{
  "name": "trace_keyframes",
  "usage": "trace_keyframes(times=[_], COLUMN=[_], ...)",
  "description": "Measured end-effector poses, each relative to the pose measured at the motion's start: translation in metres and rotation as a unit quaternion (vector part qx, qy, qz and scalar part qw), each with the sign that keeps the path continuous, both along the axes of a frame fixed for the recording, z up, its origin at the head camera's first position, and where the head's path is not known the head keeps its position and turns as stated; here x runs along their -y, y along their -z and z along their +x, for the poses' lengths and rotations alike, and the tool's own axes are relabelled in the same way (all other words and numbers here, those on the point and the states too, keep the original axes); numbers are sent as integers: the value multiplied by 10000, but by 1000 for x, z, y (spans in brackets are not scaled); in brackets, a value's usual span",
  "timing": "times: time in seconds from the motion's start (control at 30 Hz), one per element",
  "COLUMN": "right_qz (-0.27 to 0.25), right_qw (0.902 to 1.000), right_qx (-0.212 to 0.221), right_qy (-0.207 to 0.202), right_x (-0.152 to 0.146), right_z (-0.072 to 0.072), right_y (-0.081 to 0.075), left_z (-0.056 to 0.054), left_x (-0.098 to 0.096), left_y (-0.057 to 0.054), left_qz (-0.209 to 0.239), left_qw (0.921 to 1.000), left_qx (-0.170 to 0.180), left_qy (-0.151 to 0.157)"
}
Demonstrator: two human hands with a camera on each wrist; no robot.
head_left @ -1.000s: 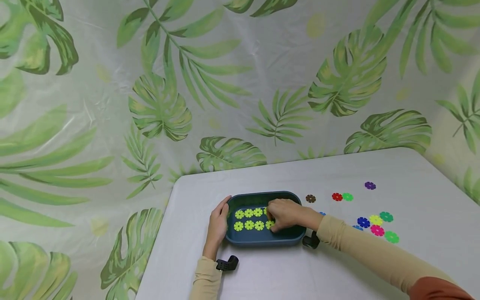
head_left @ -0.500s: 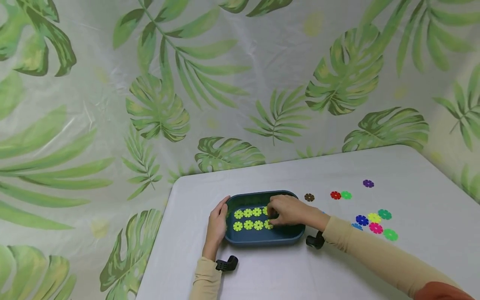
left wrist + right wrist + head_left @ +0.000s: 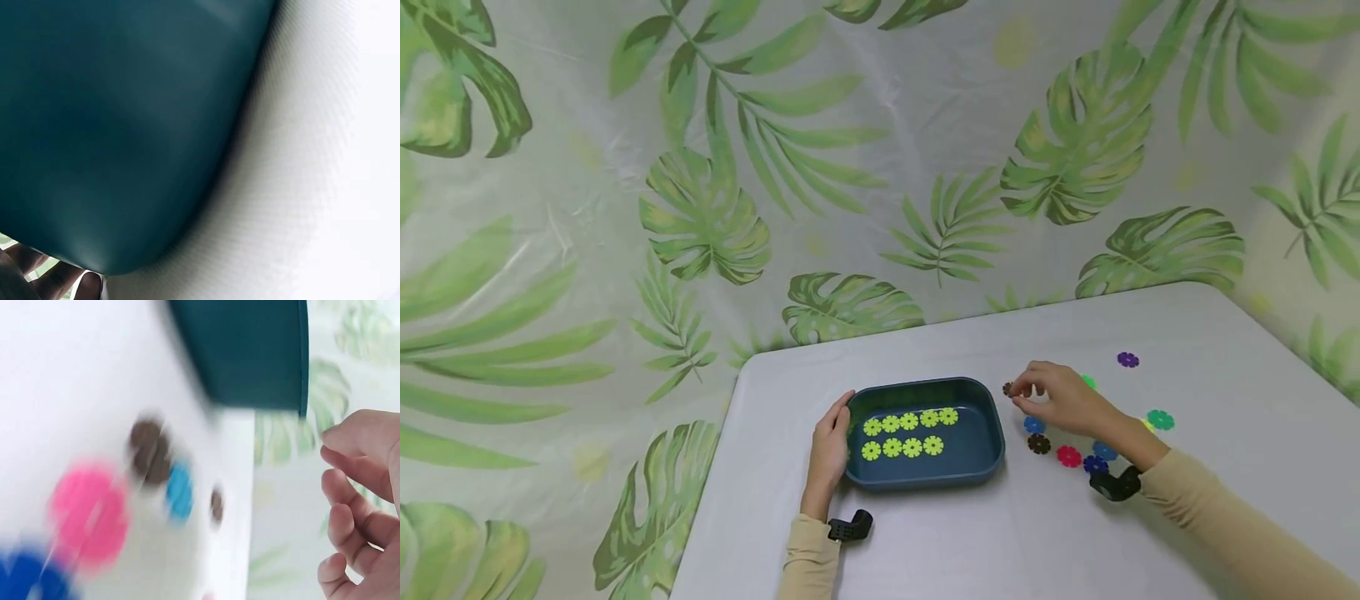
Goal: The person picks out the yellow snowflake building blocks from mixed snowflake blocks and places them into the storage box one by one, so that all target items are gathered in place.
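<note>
My left hand (image 3: 827,454) holds the left end of a dark blue tray (image 3: 917,479), thumb near the rim and fingers along the outer wall. Inside the tray, several yellow-green snowflake discs (image 3: 909,422) lie flat in two rows, the far row longer by one. My right hand (image 3: 1063,400) hovers over the table to the right of the tray, fingers loosely bent and nothing between them. Its fingertips overlap a brown disc (image 3: 1007,389) in the head view. In the right wrist view this hand (image 3: 369,500) shows fingers apart and bare, with the tray (image 3: 262,356) beyond.
Below the right hand lie a blue disc (image 3: 1034,425), a dark brown disc (image 3: 1039,444) and a pink disc (image 3: 1070,456). Farther right are a purple disc (image 3: 1127,360) and a teal disc (image 3: 1161,419). A patterned leaf curtain (image 3: 850,308) hangs behind the white table (image 3: 940,542).
My right hand has left the tray and moved right over the loose discs, uncovering the yellow-green rows. Several loose discs right of the tray have shifted. The left hand stays at the tray.
</note>
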State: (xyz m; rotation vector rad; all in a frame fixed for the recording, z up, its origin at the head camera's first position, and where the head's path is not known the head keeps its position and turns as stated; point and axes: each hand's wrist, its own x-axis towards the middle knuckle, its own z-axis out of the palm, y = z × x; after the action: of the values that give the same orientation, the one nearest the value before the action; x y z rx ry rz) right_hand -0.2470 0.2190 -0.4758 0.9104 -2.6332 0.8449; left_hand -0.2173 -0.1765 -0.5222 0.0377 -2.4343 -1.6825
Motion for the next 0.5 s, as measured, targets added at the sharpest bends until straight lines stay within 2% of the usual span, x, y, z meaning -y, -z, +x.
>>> trace_keyframes(times=[0.17,0.37,0.5], right_qz=[-52,149,319], right_qw=[9987,9908,9860], right_qx=[-159,385,529], right_qy=[491,1292,1552], right_x=[-53,-107,-132], right_z=[11,28,36], right_y=[12,22,29], left_z=[0,1,0], left_x=[0,0,0], left_y=[1,1,1], left_qz=[21,22,40], left_qw=[10000,10000,10000], left_qx=[41,12,11], left_qy=[-10,-7,-16])
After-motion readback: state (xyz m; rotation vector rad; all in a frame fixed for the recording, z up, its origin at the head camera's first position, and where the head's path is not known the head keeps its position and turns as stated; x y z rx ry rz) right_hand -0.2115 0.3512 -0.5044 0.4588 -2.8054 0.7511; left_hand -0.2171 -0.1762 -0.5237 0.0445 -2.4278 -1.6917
